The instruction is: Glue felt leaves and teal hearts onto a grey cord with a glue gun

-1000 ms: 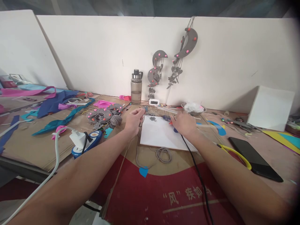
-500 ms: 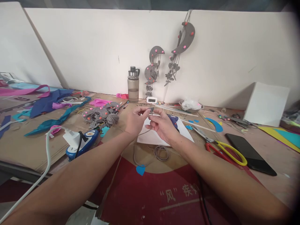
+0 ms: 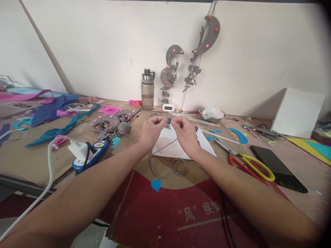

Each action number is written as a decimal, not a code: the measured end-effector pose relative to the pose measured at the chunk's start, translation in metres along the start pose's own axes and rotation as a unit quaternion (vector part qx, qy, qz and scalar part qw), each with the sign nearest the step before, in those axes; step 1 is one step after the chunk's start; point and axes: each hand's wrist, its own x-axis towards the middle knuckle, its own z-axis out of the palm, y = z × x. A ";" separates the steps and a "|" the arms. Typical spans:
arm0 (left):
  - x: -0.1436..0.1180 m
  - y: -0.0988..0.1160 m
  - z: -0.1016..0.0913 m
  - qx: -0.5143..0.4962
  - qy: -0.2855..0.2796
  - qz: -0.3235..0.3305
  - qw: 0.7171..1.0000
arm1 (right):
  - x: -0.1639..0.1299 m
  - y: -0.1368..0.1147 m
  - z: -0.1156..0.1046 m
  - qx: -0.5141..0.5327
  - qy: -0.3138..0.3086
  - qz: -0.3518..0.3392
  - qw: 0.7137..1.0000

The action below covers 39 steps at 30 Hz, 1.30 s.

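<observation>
Above a white sheet of paper (image 3: 169, 148), my left hand (image 3: 151, 131) and my right hand (image 3: 186, 136) meet with bent fingers. Both pinch a small grey cord-wrapped piece (image 3: 169, 120) between their fingertips; a bit of blue shows on it, and its exact shape is too small to make out. Grey cord (image 3: 165, 147) slants across the paper below the hands. A loose coil of the same cord (image 3: 179, 167) lies on the cardboard just in front of the paper. Near it is a blue heart cut-out (image 3: 156, 185).
Scissors (image 3: 232, 151) and a black phone (image 3: 278, 168) lie at right. A power strip (image 3: 90, 156) with a white plug and a grey yarn pile (image 3: 111, 124) are at left. Behind stand a water bottle (image 3: 147, 91) and a small clock (image 3: 168, 107). Moon-shaped ornaments (image 3: 212, 34) hang on the wall.
My right hand has turned, its fingertips now pinching beside the left ones instead of spreading below. The cord now slants straighter across the paper. The view has tilted slightly down.
</observation>
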 end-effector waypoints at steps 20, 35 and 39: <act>0.001 0.005 -0.003 0.123 -0.051 0.042 0.990 | 0.002 0.001 -0.004 -0.110 0.023 -0.040 0.993; 0.018 0.016 -0.027 0.180 -0.208 -0.004 0.961 | 0.014 0.013 -0.013 -0.185 -0.071 -0.043 0.979; 0.015 0.021 -0.025 0.272 -0.178 0.072 0.943 | 0.010 0.014 -0.011 -0.216 -0.082 -0.073 0.970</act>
